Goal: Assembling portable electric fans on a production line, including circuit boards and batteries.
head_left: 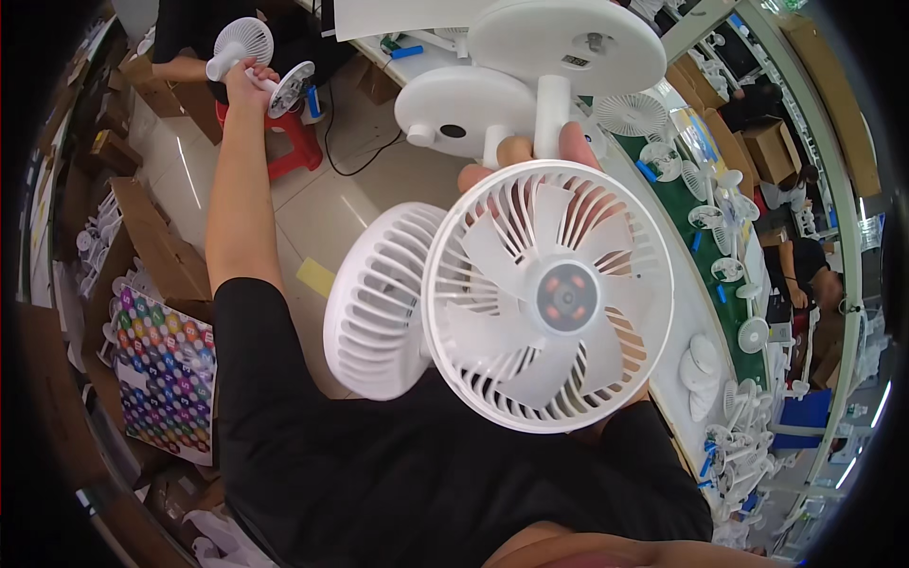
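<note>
Stretched out to the far left, my left hand (pixel 249 83) is closed round the neck of a small white desk fan (pixel 242 44), its round base tipped so the underside shows. Close in front of me, my right hand (pixel 516 151) grips the stems of two more white desk fans, bases up and heads down. The front fan (pixel 566 295) faces me with its blades bare, no front grille over them. Behind it on the left is the second fan (pixel 383 301), turned sideways. The front fan's head partly hides my right hand.
On the right, a long workbench (pixel 696 312) with a green strip carries several fans and blue pieces. A red stool (pixel 295 147) and a seated person are at far left. Cartons (pixel 156 246) and a colourful dotted box (pixel 166 369) line the left. Co-workers sit beyond the bench.
</note>
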Demonstrator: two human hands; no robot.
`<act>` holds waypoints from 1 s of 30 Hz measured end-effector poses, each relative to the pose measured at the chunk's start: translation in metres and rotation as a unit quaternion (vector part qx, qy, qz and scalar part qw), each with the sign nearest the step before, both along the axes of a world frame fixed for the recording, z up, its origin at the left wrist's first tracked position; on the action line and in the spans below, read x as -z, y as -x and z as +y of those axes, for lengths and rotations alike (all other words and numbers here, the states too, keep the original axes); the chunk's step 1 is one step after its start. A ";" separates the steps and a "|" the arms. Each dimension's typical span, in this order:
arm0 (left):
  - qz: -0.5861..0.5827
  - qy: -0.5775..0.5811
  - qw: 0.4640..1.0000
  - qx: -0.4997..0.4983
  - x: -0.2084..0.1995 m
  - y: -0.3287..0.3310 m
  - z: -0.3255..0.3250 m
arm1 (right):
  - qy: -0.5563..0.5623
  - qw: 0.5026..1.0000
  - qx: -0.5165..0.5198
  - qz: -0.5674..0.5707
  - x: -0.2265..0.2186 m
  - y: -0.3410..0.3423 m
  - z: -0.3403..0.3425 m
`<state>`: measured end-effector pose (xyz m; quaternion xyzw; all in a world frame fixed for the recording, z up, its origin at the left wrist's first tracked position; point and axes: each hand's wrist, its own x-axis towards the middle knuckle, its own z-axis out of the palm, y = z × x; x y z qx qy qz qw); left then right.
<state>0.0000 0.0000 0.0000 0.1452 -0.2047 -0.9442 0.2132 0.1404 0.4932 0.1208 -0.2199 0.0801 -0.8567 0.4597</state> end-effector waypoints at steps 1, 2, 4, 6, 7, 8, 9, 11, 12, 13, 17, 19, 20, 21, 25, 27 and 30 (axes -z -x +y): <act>-0.010 0.002 1.000 -0.003 -0.005 -0.002 0.004 | -0.025 1.000 0.006 -0.005 -0.005 -0.003 0.002; -0.021 0.004 1.000 -0.007 -0.008 -0.004 0.007 | -0.049 0.999 0.012 -0.010 -0.009 -0.006 0.004; -0.042 0.007 0.999 -0.013 -0.014 -0.004 0.012 | -0.099 0.995 0.025 -0.022 -0.017 -0.010 0.006; -0.046 0.003 0.999 -0.010 -0.007 -0.005 0.009 | -0.104 0.994 0.036 -0.016 -0.015 -0.011 0.004; -0.049 -0.002 0.999 -0.008 -0.004 -0.006 0.006 | -0.110 0.993 0.046 -0.010 -0.014 -0.011 0.002; -0.053 -0.006 0.999 -0.006 -0.001 -0.007 0.005 | -0.116 0.992 0.056 -0.004 -0.013 -0.011 0.001; -0.057 -0.011 0.998 -0.005 0.003 -0.007 0.005 | -0.122 0.990 0.065 0.002 -0.012 -0.012 0.001; -0.071 0.002 0.997 -0.011 0.009 -0.003 0.007 | -0.082 0.996 0.018 -0.015 -0.013 -0.015 0.006; -0.082 0.015 0.996 -0.017 0.010 0.000 0.010 | -0.041 0.998 -0.029 -0.029 -0.015 -0.017 0.009; -0.095 0.028 0.995 -0.022 0.007 0.001 0.012 | -0.001 0.996 -0.074 -0.043 -0.023 -0.021 0.012; -0.126 0.053 0.990 -0.042 0.016 -0.004 0.000 | 0.000 0.994 -0.097 -0.055 -0.045 -0.036 0.025; -0.142 0.065 0.986 -0.055 0.024 -0.015 -0.009 | -0.042 0.995 -0.073 -0.049 -0.053 -0.044 0.030; -0.142 0.064 0.987 -0.049 0.014 -0.013 0.008 | -0.043 0.996 -0.066 -0.049 -0.054 -0.044 0.032; -0.130 0.102 0.986 -0.024 0.001 -0.022 0.028 | -0.022 0.997 -0.059 -0.043 -0.055 -0.045 0.032; -0.095 0.245 0.964 0.042 -0.060 -0.087 0.108 | 0.039 0.996 -0.069 -0.037 -0.060 -0.061 0.035; -0.066 0.317 0.942 0.084 -0.080 -0.122 0.168 | 0.053 0.995 -0.074 -0.035 -0.053 -0.049 0.036; -0.018 0.419 0.894 0.161 -0.104 -0.171 0.242 | 0.066 0.995 -0.060 -0.034 -0.043 -0.035 0.033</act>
